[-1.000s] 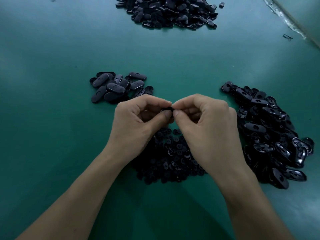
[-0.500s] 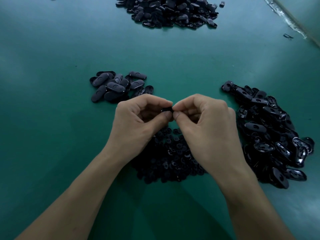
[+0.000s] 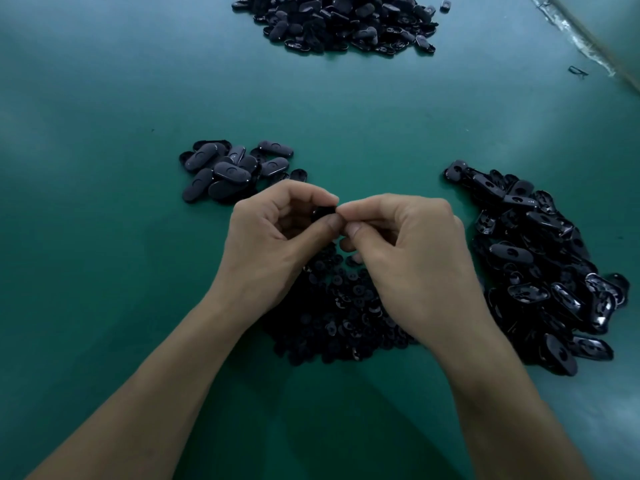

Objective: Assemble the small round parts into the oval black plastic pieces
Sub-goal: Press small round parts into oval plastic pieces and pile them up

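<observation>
Both hands meet at frame centre, above the green tabletop. Left hand: grip clamped, thumb and curled fingers pinching a small black part at the fingertips. Only a sliver of it shows, so can't tell if it's an oval piece, a round part, or the two mated. Right hand: grip also closed, thumb and forefinger tips pressed on the same part from the right, fingertips of the two hands touching. Forearms enter from the bottom corners. Lower centre, directly under the hands: loose pile of small round parts lying on the tabletop, partly hidden by the wrists. Right of frame, just beside the right wrist: big heap of oval black pieces, glossy, many hollow side up with a hole showing. Left of centre, just above the left hand: small cluster of oval pieces, matte, mostly smooth side up, close to the left knuckles. Top centre, well apart from the rest: far heap of similar dark oval pieces, cut by the top edge of the frame, one stray piece just to its right. Upper right corner: pale strip running diagonally along the tabletop edge, small dark scrap near it, too small to identify.
</observation>
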The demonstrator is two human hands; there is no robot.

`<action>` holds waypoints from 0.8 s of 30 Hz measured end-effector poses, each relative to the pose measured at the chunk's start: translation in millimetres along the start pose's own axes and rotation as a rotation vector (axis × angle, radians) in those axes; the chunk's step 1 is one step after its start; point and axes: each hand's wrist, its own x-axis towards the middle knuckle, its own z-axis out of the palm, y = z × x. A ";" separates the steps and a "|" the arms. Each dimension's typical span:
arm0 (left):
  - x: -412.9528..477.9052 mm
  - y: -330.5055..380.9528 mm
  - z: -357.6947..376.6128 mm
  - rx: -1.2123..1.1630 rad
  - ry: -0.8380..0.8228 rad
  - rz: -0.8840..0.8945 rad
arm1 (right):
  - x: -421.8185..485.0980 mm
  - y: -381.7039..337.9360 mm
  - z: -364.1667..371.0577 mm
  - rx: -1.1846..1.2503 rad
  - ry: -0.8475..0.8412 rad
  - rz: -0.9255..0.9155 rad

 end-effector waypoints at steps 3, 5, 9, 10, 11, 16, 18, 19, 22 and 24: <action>0.8 -0.9 0.2 -0.019 -0.004 -0.007 | 2.9 3.2 -4.0 0.083 -0.055 0.026; 1.1 -1.0 0.8 -0.023 -0.007 -0.013 | 3.9 5.4 -5.5 0.107 -0.074 0.032; 2.2 -2.6 0.7 -0.021 -0.013 -0.022 | 3.9 7.3 -5.3 0.120 -0.100 0.042; 2.4 -3.1 0.7 -0.010 -0.010 -0.025 | 3.6 7.5 -5.6 0.112 -0.101 0.041; 2.6 -3.4 0.6 0.003 -0.006 -0.028 | 3.4 7.9 -6.2 0.101 -0.092 0.038; 1.1 -1.8 1.9 -0.014 -0.017 -0.043 | 5.7 11.2 -12.2 -0.041 -0.002 -0.022; 0.6 -1.1 2.2 -0.023 -0.041 -0.042 | 7.0 11.9 -12.6 -0.020 -0.035 -0.020; 0.6 -1.1 2.2 -0.026 -0.049 -0.042 | 7.6 12.0 -12.4 0.006 -0.058 -0.018; 0.6 -1.8 1.4 -0.049 -0.049 -0.052 | 9.0 12.9 -12.7 0.054 -0.094 -0.024; 0.1 -1.9 1.1 -0.054 -0.040 -0.053 | 9.6 13.3 -14.5 0.067 -0.103 -0.027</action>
